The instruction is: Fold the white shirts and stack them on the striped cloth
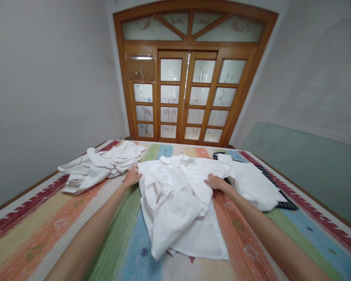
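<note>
A white collared shirt (178, 195) lies rumpled in front of me, its collar toward the far side and its lower edge toward me. My left hand (132, 176) is closed on the cloth at the shirt's left sleeve edge. On the other side, my right hand (214, 181) pinches the fabric near the right side; its fingertips are partly hidden by the cloth. The shirt's right sleeve spreads beyond that hand toward a flat white garment (253, 183), which lies over a black-and-white striped one (285, 203).
A crumpled heap of white clothing (102, 164) lies at the left. Everything rests on a bed with a colourful striped sheet (105, 238). A pale green headboard-like panel (304, 164) borders the right, and wooden glazed doors (183, 105) stand beyond the far edge.
</note>
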{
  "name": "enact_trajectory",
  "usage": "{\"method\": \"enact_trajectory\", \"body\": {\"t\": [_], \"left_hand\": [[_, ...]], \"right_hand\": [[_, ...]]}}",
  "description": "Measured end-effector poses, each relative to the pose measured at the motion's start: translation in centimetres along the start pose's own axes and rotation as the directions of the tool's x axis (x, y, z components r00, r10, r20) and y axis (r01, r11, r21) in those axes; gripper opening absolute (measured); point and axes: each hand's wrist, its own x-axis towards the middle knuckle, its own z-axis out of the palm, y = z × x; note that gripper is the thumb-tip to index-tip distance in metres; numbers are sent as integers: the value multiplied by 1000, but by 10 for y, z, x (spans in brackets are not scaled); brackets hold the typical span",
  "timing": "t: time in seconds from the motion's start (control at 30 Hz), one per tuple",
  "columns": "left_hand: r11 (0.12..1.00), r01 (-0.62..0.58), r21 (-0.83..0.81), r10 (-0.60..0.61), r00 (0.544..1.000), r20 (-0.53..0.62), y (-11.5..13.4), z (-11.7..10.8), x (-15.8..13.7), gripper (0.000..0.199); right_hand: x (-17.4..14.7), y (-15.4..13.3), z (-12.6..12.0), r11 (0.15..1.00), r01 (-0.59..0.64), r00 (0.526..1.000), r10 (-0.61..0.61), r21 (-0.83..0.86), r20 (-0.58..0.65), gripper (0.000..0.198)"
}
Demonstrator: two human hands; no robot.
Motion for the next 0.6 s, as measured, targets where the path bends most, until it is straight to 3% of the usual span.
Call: {"method": "enact_trajectory", "body": {"t": [0.13,0.2,0.3,0.37,0.43,0.5,0.6], "left_hand": [[973,38,-226,-60,994,-92,7,-19,8,37],[966,17,-258,-61,985,-162,14,-30,12,35],[996,-46,-82,21,959,-283,24,-44,14,25],[996,-63,69,80,953,-291,30,-47,8,13],[988,-46,150,77,976,-203,35,-47,-2,22],[987,10,161,-8,1000,-10,38,-43,-16,37],[987,74,143,-108,963,248,35,-38,-38,43]], "right_hand": [[4,4,-2,1000,1,1000,-1,5,-2,43],[6,6,-3,1000,-1,1000,1,15,-8,43],[7,6,-1,999,-16,999,17,32,-30,41],[5,5,2,999,-23,998,26,42,-57,38],[2,5,6,999,-26,996,30,47,-83,36],[-5,6,8,998,-11,993,19,66,-114,33],[-21,7,10,981,60,978,-21,184,-207,26]]}}
